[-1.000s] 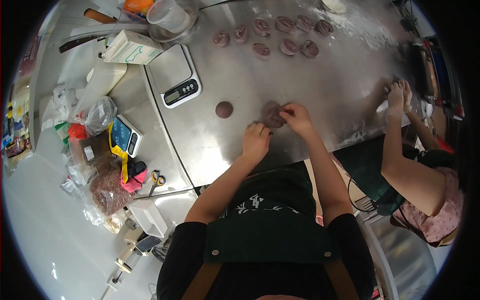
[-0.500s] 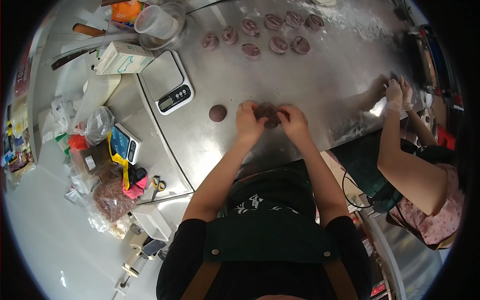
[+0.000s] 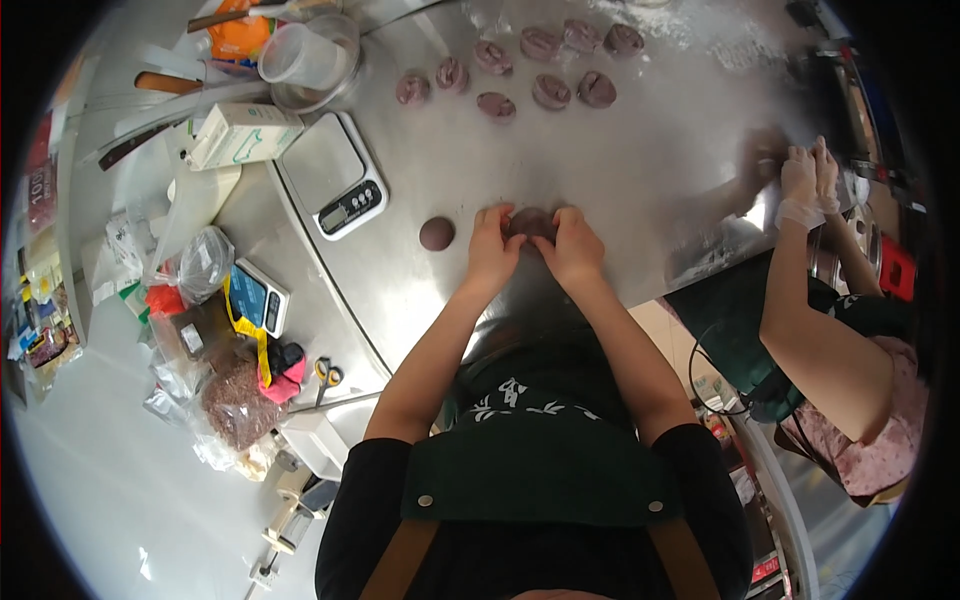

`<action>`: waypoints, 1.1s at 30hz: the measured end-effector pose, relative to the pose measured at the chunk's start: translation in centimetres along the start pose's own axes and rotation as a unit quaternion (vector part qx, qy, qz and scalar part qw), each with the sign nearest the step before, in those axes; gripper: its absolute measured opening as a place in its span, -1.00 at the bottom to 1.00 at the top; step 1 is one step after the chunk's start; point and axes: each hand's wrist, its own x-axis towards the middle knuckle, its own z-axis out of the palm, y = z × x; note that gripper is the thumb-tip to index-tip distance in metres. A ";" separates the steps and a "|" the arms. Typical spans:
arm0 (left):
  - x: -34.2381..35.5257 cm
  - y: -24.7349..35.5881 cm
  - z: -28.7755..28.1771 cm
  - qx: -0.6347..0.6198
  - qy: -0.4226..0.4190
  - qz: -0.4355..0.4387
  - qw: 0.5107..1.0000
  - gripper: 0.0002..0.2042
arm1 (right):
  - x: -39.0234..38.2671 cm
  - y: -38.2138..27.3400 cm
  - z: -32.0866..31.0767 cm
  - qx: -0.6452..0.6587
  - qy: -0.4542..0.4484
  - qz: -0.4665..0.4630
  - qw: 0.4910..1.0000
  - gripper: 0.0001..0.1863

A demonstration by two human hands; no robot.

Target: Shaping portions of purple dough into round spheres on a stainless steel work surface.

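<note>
I observe left hand (image 3: 492, 248) and right hand (image 3: 577, 245) half-curled, gripping a dark dough piece (image 3: 533, 223) on the steel table (image 3: 630, 170)'s near side, apparently mid-shaping, the next move likely needing even pressure.

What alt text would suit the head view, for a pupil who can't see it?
A person's left hand and right hand hold dark dough at a metal table, with a dough ball to the left. Nine dough pieces lie beyond, a scale farther left, a co-worker's hands at right.
</note>
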 end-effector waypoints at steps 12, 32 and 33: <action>1.6 -0.3 -0.3 0.013 -0.027 0.056 0.998 -0.62 | 0.1 0.9 -0.2 0.021 -0.005 -0.050 0.999 -0.42; -2.5 -0.8 -1.2 0.122 0.065 0.086 0.987 -0.67 | -0.4 2.6 2.6 0.269 -0.035 -0.071 0.960 -0.80; -1.8 -1.0 -1.5 0.101 0.001 0.094 0.990 -0.68 | -0.8 2.2 2.5 0.309 -0.022 -0.063 0.949 -0.80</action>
